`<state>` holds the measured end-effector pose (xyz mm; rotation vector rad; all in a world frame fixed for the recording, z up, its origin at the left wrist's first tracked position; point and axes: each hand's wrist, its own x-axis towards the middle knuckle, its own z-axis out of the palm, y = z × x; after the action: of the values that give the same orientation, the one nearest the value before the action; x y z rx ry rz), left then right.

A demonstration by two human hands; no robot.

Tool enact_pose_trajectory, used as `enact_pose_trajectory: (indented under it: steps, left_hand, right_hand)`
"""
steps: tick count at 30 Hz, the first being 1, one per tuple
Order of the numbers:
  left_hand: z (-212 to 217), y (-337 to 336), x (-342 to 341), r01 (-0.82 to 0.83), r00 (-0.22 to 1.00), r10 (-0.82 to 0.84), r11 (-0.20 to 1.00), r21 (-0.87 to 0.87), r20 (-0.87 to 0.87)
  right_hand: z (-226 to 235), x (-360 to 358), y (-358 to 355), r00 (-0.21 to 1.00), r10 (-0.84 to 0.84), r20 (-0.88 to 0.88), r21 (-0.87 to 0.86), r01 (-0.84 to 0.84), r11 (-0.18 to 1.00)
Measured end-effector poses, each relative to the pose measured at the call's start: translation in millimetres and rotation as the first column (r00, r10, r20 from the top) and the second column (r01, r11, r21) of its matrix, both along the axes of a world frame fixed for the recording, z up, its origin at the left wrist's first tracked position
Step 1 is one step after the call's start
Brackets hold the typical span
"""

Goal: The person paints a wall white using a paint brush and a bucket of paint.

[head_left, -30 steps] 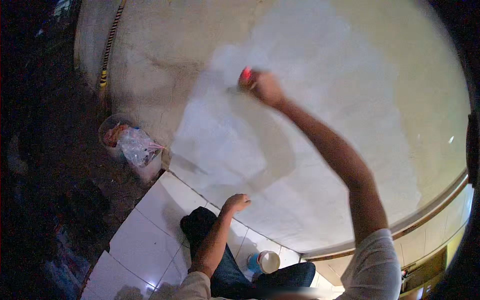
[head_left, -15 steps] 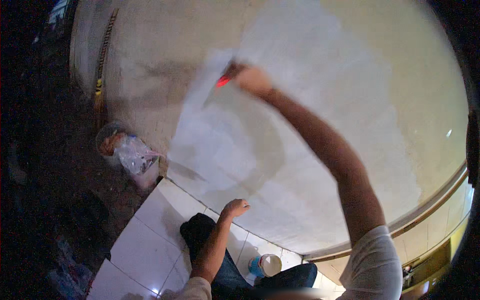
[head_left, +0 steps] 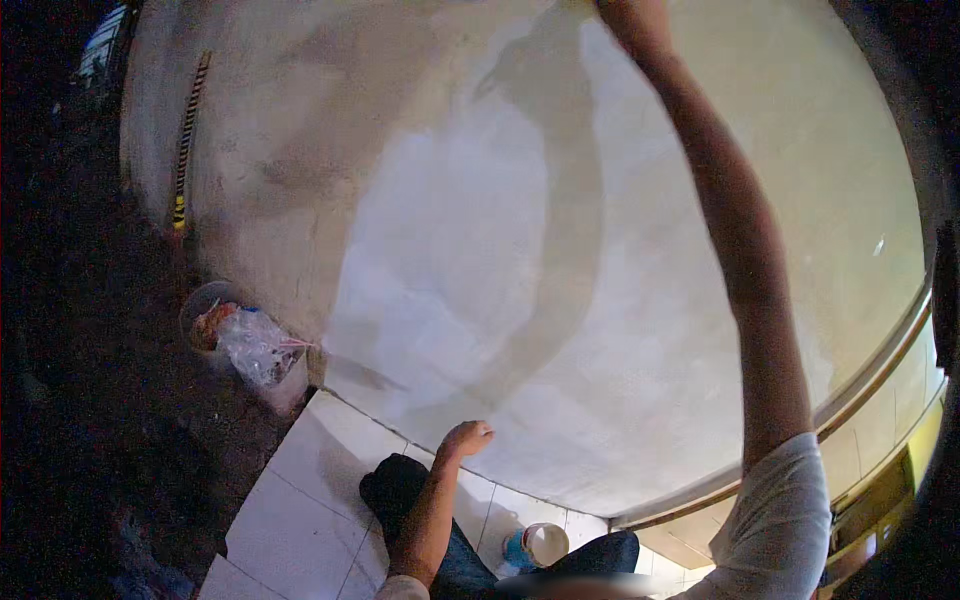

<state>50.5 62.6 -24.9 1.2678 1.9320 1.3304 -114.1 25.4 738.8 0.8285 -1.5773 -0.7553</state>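
My right arm stretches up across the wall (head_left: 440, 230), and my right hand (head_left: 637, 28) is at the top edge of the view, its fingers cut off. Half a second ago it gripped a putty knife with a red and dark handle; the tool is now out of view, while the arm and hand cast a shadow on the wall. A pale, whitish coat covers the middle of the wall. My left hand (head_left: 467, 437) is closed above my bent knee, close to the wall's foot; whatever its curled fingers hold, if anything, is hidden.
Between my legs a small blue-and-white tub (head_left: 547, 545) stands on white floor tiles (head_left: 300, 475). At the left, a bucket (head_left: 207, 310) and a clear plastic bag (head_left: 262, 345) sit by the wall. A striped broom handle (head_left: 190, 140) leans beyond them. A ledge (head_left: 680, 508) runs along the right.
My right hand has swept up and to the right along the wall, carrying the putty knife out of view. My left hand has dropped slightly. The whole view has shifted a little.
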Motion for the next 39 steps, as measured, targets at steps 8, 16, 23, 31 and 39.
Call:
enact_pose_trajectory:
  steps: [8, 16, 23, 31, 39]
  left_hand:
    - [-10, 0, -1, -0.051, 0.997, 0.054, 0.998, -0.045, 0.063]
    - [22, 13, -1, 0.025, 0.998, -0.023, 0.999, -0.030, 0.054]
    - [6, -14, 5, 0.021, 0.998, -0.016, 0.998, -0.067, 0.063]
    - [10, -10, -5, 0.014, 0.998, -0.009, 0.996, -0.087, 0.058]
    - [4, 1, 4, -0.011, 0.999, 0.013, 0.999, -0.045, 0.051]
  right_hand:
    - [-213, -15, -38, 0.862, -0.375, 0.342, 0.276, 0.289, 0.917]
    - [3, -45, 55, 0.814, -0.303, 0.496, -0.229, 0.460, 0.858]
    - [65, 11, -26, 0.989, 0.007, 0.150, -0.148, 0.016, 0.989]
    - [-176, -11, 4, 0.572, -0.224, 0.789, 0.025, 0.335, 0.942]
    - [121, 37, 54, 0.985, -0.171, 0.011, -0.177, 0.171, 0.969]
